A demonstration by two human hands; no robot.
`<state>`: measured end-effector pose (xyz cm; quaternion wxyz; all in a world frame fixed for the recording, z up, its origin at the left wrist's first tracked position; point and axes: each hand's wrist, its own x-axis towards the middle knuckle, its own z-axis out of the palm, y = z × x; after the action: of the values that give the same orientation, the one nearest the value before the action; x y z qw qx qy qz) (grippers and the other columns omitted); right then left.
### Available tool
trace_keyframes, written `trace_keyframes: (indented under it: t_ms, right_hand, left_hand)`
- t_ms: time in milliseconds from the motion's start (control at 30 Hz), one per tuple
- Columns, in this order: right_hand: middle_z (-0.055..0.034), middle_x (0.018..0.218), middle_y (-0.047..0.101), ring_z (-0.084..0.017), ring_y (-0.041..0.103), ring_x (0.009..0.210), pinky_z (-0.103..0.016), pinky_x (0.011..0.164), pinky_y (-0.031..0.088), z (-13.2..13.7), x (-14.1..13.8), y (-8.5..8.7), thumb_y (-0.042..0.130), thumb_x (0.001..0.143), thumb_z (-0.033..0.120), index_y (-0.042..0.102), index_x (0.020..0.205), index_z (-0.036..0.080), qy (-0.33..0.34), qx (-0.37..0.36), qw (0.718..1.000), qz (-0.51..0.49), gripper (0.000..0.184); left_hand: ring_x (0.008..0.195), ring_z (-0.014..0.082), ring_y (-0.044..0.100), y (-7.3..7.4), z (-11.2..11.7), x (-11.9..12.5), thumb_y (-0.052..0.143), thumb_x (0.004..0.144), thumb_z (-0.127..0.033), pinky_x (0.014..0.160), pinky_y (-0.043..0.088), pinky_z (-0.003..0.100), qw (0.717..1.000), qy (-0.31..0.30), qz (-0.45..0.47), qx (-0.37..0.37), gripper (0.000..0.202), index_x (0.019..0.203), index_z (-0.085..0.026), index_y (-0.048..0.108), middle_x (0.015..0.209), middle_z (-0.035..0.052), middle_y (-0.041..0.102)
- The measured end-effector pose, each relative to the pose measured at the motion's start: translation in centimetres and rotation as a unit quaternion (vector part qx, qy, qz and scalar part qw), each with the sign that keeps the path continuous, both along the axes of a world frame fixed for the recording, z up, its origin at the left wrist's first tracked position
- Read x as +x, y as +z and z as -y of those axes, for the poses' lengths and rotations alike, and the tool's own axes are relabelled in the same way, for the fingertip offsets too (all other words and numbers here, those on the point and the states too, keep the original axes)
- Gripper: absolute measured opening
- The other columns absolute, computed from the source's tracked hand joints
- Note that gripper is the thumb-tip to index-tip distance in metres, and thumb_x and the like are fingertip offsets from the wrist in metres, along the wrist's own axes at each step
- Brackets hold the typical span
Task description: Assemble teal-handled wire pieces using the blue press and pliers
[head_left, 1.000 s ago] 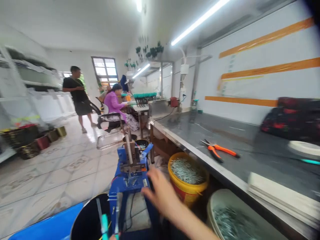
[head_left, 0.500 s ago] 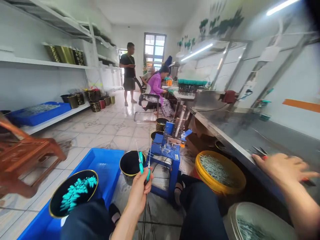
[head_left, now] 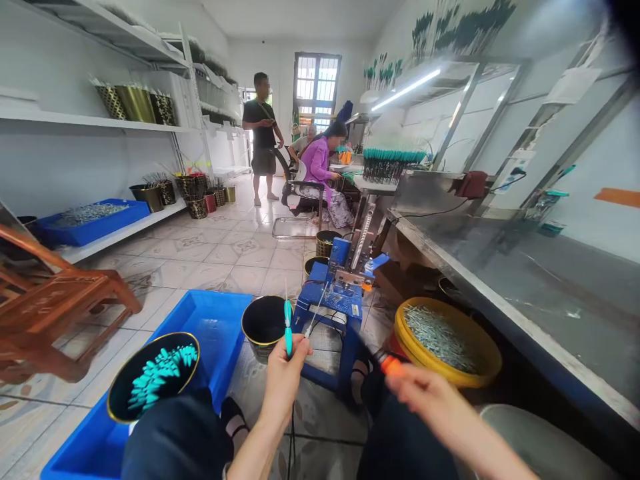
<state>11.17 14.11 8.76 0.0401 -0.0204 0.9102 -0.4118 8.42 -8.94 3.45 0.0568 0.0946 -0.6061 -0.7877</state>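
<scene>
Teal wire piece (head_left: 288, 337) and orange-handled pliers (head_left: 391, 365) in your hands
Your left hand (head_left: 283, 393) pinches that teal piece upright, bottom center, on its thin wire; your right hand (head_left: 435, 407) has the pliers, motion-blurred, angled left at lower right.

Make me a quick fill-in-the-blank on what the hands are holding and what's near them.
1. The left hand holds a slim tool with a ____ handle.
2. The right hand holds a blurred tool whose handle is ____.
3. The black bowl stands in a ____ crate.

Answers: turquoise, orange, blue.
</scene>
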Motion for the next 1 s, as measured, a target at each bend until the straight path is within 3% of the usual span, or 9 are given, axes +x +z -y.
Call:
trace_keyframes:
  t_ms: [67, 133, 267, 433, 633, 800, 1000]
  right_hand:
    - [-0.0038, 0.071, 0.056, -0.016, 0.052, 0.067, -0.026, 0.061, 0.042, 4.4, 1.5, -1.3, 0.047, 0.075, 0.042, 0.056, 0.066, 0.016, 0.078, -0.022, 0.997, 0.012, 0.029]
    - [-0.0052, 0.081, 0.057, -0.018, 0.052, 0.076, -0.027, 0.070, 0.041, 6.6, 2.0, -1.8, 0.044, 0.079, 0.038, 0.056, 0.071, 0.016, 0.092, -0.039, 0.995, 0.004, 0.026]
    - [-0.0046, 0.082, 0.056, -0.018, 0.051, 0.077, -0.027, 0.070, 0.039, 6.9, 1.3, -2.1, 0.041, 0.081, 0.039, 0.055, 0.075, 0.016, 0.096, -0.055, 0.994, 0.018, 0.027]
    - [-0.0008, 0.073, 0.052, -0.015, 0.047, 0.069, -0.023, 0.061, 0.036, 6.8, 0.7, -2.1, 0.043, 0.080, 0.041, 0.050, 0.068, 0.016, 0.088, -0.029, 0.995, 0.035, 0.028]
    - [-0.0004, 0.065, 0.050, -0.015, 0.047, 0.063, -0.024, 0.057, 0.032, 7.1, 1.2, -1.1, 0.041, 0.082, 0.042, 0.047, 0.062, 0.018, 0.097, 0.078, 0.992, 0.004, 0.033]
    - [-0.0016, 0.070, 0.054, -0.015, 0.050, 0.063, -0.025, 0.057, 0.032, 6.6, 1.2, -0.4, 0.042, 0.083, 0.037, 0.049, 0.065, 0.019, 0.117, 0.153, 0.980, -0.057, 0.027]
    - [-0.0035, 0.075, 0.056, -0.017, 0.053, 0.068, -0.025, 0.059, 0.035, 6.0, 1.4, 0.1, 0.042, 0.084, 0.035, 0.053, 0.070, 0.019, 0.149, 0.174, 0.969, -0.092, 0.024]
  left_hand:
    - [0.060, 0.0104, 0.045, 0.2, 0.0, 0.1, 0.062, 0.070, -0.036, 0.057, 0.034, 0.021, 0.998, 0.025, -0.025, -0.058, 0.025, 0.080, -0.015, 0.055, 0.067, 0.0005, 0.056]
    - [0.063, 0.0119, 0.046, 0.4, 0.1, 0.2, 0.063, 0.069, -0.034, 0.061, 0.036, 0.022, 0.994, 0.039, -0.044, -0.097, 0.021, 0.073, -0.016, 0.054, 0.065, -0.0008, 0.053]
    - [0.054, 0.0093, 0.034, 0.4, 0.6, 0.2, 0.063, 0.068, -0.033, 0.053, 0.030, 0.020, 0.987, 0.043, -0.057, -0.147, 0.025, 0.060, -0.017, 0.046, 0.055, -0.0048, 0.040]
    - [0.057, 0.0103, 0.035, 0.0, 0.7, 0.2, 0.062, 0.069, -0.029, 0.055, 0.030, 0.021, 0.984, 0.018, -0.048, -0.174, 0.018, 0.065, -0.017, 0.049, 0.058, -0.0038, 0.043]
    - [0.056, 0.0101, 0.038, 0.3, 0.8, 0.5, 0.062, 0.069, -0.032, 0.055, 0.031, 0.020, 0.984, 0.003, -0.036, -0.173, 0.021, 0.060, -0.016, 0.050, 0.056, -0.0045, 0.044]
    - [0.059, 0.0112, 0.045, 0.8, 1.4, 0.2, 0.065, 0.067, -0.030, 0.057, 0.032, 0.021, 0.987, -0.058, -0.029, -0.147, 0.019, 0.061, -0.014, 0.057, 0.060, -0.0005, 0.055]
    - [0.037, 0.0022, 0.024, 1.2, 2.2, 0.1, 0.069, 0.063, -0.039, 0.040, 0.011, 0.019, 0.985, -0.165, 0.051, -0.007, 0.030, 0.073, -0.014, 0.055, 0.056, -0.0008, 0.056]
